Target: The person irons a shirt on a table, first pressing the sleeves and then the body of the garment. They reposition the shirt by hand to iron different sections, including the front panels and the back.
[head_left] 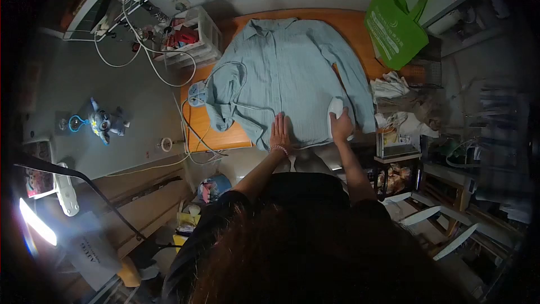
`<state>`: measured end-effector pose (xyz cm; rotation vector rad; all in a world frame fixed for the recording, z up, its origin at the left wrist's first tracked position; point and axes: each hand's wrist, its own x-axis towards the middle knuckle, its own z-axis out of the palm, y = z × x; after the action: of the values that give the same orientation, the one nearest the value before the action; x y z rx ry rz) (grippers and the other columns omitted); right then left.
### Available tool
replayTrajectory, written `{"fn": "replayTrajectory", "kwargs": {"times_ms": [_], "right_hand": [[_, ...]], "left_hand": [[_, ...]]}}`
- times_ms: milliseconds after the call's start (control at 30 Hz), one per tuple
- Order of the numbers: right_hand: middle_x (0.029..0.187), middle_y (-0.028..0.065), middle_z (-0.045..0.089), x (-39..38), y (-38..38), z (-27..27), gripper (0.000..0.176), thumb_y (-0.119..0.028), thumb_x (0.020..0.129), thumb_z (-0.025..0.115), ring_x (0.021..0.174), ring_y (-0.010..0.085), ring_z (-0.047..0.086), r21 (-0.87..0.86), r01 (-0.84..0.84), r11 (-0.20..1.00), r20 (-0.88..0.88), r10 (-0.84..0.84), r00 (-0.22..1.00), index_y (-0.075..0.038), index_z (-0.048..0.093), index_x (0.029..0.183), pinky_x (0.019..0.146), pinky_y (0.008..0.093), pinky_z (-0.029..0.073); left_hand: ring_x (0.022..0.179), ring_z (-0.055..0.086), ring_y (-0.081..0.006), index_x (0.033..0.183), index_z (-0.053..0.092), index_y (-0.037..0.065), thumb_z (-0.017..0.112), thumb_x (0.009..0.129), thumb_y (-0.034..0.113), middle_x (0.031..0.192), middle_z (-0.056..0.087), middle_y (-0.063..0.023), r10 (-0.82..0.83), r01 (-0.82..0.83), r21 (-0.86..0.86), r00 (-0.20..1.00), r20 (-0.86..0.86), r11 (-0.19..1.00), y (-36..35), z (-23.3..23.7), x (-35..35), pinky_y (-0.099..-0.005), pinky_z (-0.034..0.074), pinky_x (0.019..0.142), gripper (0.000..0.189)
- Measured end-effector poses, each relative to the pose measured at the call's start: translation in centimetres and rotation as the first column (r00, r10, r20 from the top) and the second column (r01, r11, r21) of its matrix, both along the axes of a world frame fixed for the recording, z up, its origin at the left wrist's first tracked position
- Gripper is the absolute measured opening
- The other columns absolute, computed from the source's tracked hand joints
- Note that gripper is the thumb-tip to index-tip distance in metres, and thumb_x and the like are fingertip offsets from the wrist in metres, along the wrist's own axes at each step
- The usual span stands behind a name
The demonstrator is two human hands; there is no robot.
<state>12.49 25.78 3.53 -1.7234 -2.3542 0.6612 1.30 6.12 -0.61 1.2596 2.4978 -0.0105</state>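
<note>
Orange tabletop (233, 138): pale blue shirt (298, 73) spread front-up upon it | right hand (341, 128) closed around white handheld device (335, 107) | left hand (279, 133) open, palm down near hem | blue power strip (197, 94) beside sleeve | green bag (394, 28), far right.

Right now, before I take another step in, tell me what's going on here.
A person stands at an orange-brown wooden table with a pale blue-green, long-sleeved button-front shirt spread out on it. Their left hand lies flat on the shirt near its lower edge. Their right hand grips a smooth white handheld appliance at the shirt's lower right; its underside is hidden. A thin pale cord lies across the shirt's left part.
</note>
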Motion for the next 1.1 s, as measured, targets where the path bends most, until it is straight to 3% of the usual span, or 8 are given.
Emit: {"fn": "replayTrajectory", "kwargs": {"times_ms": [167, 267, 400, 767, 833, 967, 1033, 1100], "right_hand": [[0.088, 0.0204, 0.068, -0.7, -5.4, 1.6, 0.044, -0.032, 0.081, 0.069, 0.08, 0.0416, 0.065, -0.129, -0.118, 0.985, -0.042, 0.114, 0.993, -0.005, 0.05, 0.11, 0.069, 0.0505, 0.051], [0.087, 0.0202, 0.068, -2.3, -7.1, 2.1, 0.045, -0.032, 0.081, 0.07, 0.081, 0.0405, 0.065, -0.143, -0.211, 0.967, 0.014, 0.215, 0.977, -0.005, 0.05, 0.112, 0.069, 0.0505, 0.051], [0.08, 0.0195, 0.068, -3.5, -7.8, 0.4, 0.045, -0.03, 0.081, 0.07, 0.075, 0.0402, 0.065, -0.059, -0.269, 0.961, 0.023, 0.271, 0.962, -0.005, 0.049, 0.112, 0.065, 0.0493, 0.051], [0.081, 0.0203, 0.067, -4.4, -1.8, -0.2, 0.045, -0.029, 0.08, 0.07, 0.078, 0.0403, 0.065, -0.02, -0.213, 0.977, 0.005, 0.213, 0.977, -0.004, 0.049, 0.111, 0.066, 0.0494, 0.05], [0.082, 0.0209, 0.067, -4.0, -1.5, 0.1, 0.045, -0.029, 0.081, 0.07, 0.079, 0.0405, 0.065, -0.019, -0.222, 0.975, 0.01, 0.222, 0.975, -0.004, 0.05, 0.112, 0.066, 0.0495, 0.05], [0.084, 0.0233, 0.066, -0.9, -3.0, 4.4, 0.046, -0.033, 0.08, 0.071, 0.079, 0.0421, 0.064, 0.029, -0.08, 0.996, -0.161, 0.084, 0.983, -0.003, 0.051, 0.108, 0.067, 0.0495, 0.049], [0.086, 0.0245, 0.065, 1.2, -4.9, 6.5, 0.047, -0.035, 0.079, 0.072, 0.08, 0.043, 0.064, 0.03, -0.028, 0.999, -0.277, 0.036, 0.96, -0.001, 0.052, 0.105, 0.067, 0.049, 0.048], [0.086, 0.0237, 0.065, 3.0, -7.1, 6.9, 0.045, -0.034, 0.078, 0.073, 0.078, 0.0429, 0.063, 0.018, 0.028, 0.999, -0.36, -0.02, 0.933, -0.001, 0.053, 0.101, 0.067, 0.0474, 0.048]], "left_hand": [[0.147, 0.006, -0.0313, 0.147, 0.01, -0.007, 0.046, 0.089, 0.024, 0.157, 0.006, -0.0199, -0.053, 0.05, 0.089, 0.998, 0.035, 0.995, 0.2, -2.3, 1.6, -0.0406, 0.008, 0.118, 0.075], [0.147, 0.007, -0.0308, 0.147, 0.01, -0.008, 0.042, 0.088, 0.021, 0.157, 0.007, -0.02, -0.069, 0.077, 0.07, 0.992, -0.106, 0.995, 0.0, -3.6, 2.6, -0.0401, 0.008, 0.118, 0.073], [0.146, 0.008, -0.0333, 0.146, 0.012, -0.009, 0.044, 0.087, 0.017, 0.157, 0.007, -0.0221, -0.11, 0.1, 0.191, 0.993, 0.043, 0.977, -0.5, -2.7, 2.4, -0.0414, 0.01, 0.118, 0.071], [0.146, 0.013, -0.0301, 0.147, 0.017, -0.005, 0.041, 0.087, 0.009, 0.157, 0.011, -0.017, -0.099, 0.094, 0.217, 0.995, 0.011, 0.972, -0.6, -3.2, 1.9, -0.0406, 0.016, 0.117, 0.066], [0.143, 0.022, -0.032, 0.146, 0.025, 0.0, 0.043, 0.087, 0.011, 0.153, 0.025, -0.016, -0.077, 0.04, 0.212, 0.982, 0.173, 0.977, 0.2, -3.0, 0.6, -0.0413, 0.021, 0.116, 0.063], [0.143, 0.021, -0.0328, 0.148, 0.025, 0.008, 0.047, 0.086, 0.014, 0.154, 0.024, -0.0135, -0.072, 0.031, 0.187, 0.972, 0.221, 0.982, 3.6, -0.7, -3.6, -0.0415, 0.022, 0.115, 0.066], [0.144, 0.016, -0.0337, 0.15, 0.022, 0.022, 0.05, 0.087, 0.015, 0.158, 0.014, -0.0105, -0.29, 0.302, 0.202, 0.953, -0.086, 0.932, 5.6, 1.2, -4.8, -0.0471, 0.022, 0.114, 0.069], [0.145, 0.013, -0.0343, 0.15, 0.02, 0.028, 0.051, 0.088, 0.018, 0.158, 0.011, -0.0085, -0.373, 0.387, 0.226, 0.922, -0.102, 0.894, 8.0, 0.8, -5.0, -0.051, 0.02, 0.114, 0.07]]}}
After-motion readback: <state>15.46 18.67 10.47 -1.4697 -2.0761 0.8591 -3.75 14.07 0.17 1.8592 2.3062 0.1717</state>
